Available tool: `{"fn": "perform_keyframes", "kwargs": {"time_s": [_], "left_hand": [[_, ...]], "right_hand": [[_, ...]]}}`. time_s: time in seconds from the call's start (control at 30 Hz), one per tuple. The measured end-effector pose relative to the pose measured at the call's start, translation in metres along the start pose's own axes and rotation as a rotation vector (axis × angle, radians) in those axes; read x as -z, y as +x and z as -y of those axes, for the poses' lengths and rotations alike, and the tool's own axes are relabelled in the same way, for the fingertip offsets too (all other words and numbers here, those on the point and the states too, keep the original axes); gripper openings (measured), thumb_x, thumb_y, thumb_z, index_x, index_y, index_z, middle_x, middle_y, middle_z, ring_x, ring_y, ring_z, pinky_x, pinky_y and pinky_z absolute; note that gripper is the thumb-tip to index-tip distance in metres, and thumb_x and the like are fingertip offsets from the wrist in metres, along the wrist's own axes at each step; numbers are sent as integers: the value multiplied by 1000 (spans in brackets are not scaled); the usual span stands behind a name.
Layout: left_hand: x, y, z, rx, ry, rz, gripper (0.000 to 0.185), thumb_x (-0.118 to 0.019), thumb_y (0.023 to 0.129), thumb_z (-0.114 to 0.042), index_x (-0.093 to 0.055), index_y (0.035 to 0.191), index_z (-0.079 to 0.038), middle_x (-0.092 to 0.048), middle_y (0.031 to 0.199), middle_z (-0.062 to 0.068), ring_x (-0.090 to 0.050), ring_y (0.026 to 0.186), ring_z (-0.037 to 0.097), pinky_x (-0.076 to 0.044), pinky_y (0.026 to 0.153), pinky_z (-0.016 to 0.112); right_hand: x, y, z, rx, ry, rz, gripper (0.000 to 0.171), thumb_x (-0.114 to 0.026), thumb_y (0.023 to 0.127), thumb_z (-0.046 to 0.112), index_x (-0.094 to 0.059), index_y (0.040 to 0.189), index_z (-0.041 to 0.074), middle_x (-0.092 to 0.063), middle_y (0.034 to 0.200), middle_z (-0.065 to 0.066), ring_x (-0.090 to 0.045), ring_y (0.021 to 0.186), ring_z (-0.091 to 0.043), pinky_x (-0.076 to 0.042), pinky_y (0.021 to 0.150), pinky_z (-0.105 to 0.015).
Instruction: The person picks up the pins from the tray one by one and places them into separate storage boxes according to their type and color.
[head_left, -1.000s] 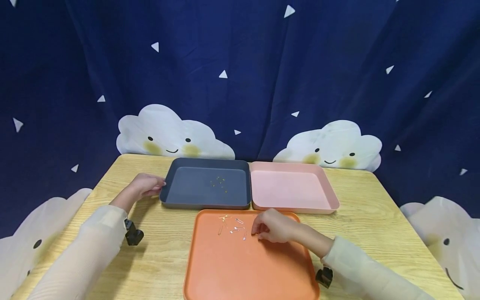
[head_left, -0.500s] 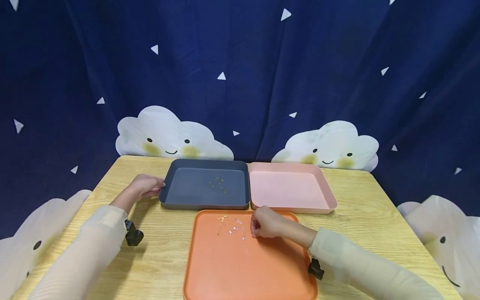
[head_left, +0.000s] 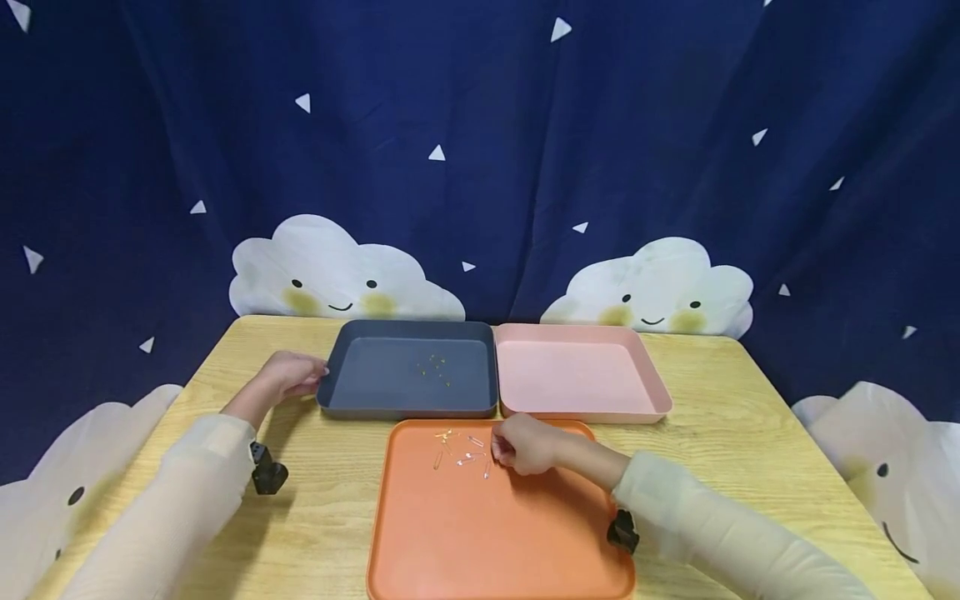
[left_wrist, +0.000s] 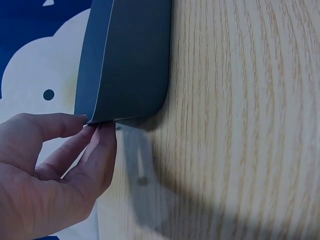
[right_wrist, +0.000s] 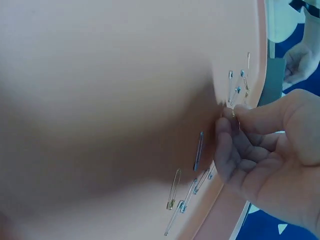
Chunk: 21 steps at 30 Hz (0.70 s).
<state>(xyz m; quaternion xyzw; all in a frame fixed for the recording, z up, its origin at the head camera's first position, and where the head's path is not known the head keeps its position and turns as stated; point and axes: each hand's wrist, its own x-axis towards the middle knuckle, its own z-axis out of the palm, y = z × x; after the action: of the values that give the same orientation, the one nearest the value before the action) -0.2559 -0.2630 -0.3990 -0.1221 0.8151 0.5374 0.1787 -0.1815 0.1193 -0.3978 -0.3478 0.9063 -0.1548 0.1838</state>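
My left hand (head_left: 291, 375) holds the left end of the dark blue-grey tray (left_wrist: 132, 60), thumb at its rim and fingers against the outer wall. Over the upper part of the orange tray (head_left: 480, 533), my right hand (head_left: 527, 444) pinches a small gold safety pin (right_wrist: 233, 114) between thumb and forefinger, mostly hidden by the fingertips. Silver safety pins (right_wrist: 199, 150) lie close beside that hand. Gold safety pins (head_left: 447, 434) are grouped near the orange tray's far edge. Several small gold pins (head_left: 433, 367) lie inside the dark tray.
A pink tray (head_left: 577, 367) stands against the right side of the dark one, behind the orange tray. All three rest on a wooden table (head_left: 720, 442). A dark blue curtain (head_left: 375, 150) with clouds hangs behind its far edge.
My right hand has shifted slightly left, toward the silver safety pins, and its fingers have drawn together. My left hand stays at the dark tray's end.
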Motion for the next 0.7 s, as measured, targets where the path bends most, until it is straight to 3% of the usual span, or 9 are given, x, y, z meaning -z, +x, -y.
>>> {"fn": "perform_keyframes", "kwargs": {"time_s": [0.13, 0.23, 0.4, 0.57, 0.7], "left_hand": [[-2, -2, 0, 17, 20, -7, 50, -50, 93, -4, -39, 138, 15, -41, 144, 33, -58, 78, 0, -60, 82, 22], [-3, -3, 0, 27, 22, -20, 49, -50, 94, -4, -39, 138, 14, -41, 144, 32, -59, 76, -1, -60, 82, 22], [-3, -2, -2, 35, 12, -33, 49, -50, 94, -4, -40, 139, 12, -41, 144, 31, -59, 73, -2, -60, 79, 21], [-3, -1, -2, 39, 4, -29, 50, -50, 93, -4, -39, 139, 12, -40, 145, 30, -59, 71, -4, -60, 76, 19], [-2, -1, -3, 29, 12, -25, 50, -51, 93, -4, -39, 139, 13, -41, 144, 31, -59, 71, -4, -60, 76, 19]], "right_hand": [[6, -1, -4, -9, 133, 27, 12, -60, 82, -7, -64, 84, 4, -60, 70, 0, -45, 62, -1, -39, 55, -11], [10, 0, -8, -48, 296, 53, 12, -61, 81, -9, -68, 89, -3, -68, 75, -10, -52, 61, -3, -48, 56, -13], [16, 2, -15, -160, 545, 66, 11, -62, 82, -11, -68, 92, -10, -72, 82, -23, -66, 63, -11, -62, 61, -29], [21, 3, -18, -209, 672, 87, 14, -63, 82, -11, -67, 95, -14, -72, 88, -27, -66, 63, -12, -63, 66, -34], [24, 4, -19, -216, 697, 104, 15, -63, 81, -12, -67, 95, -15, -73, 88, -25, -65, 62, -9, -63, 67, -33]]}}
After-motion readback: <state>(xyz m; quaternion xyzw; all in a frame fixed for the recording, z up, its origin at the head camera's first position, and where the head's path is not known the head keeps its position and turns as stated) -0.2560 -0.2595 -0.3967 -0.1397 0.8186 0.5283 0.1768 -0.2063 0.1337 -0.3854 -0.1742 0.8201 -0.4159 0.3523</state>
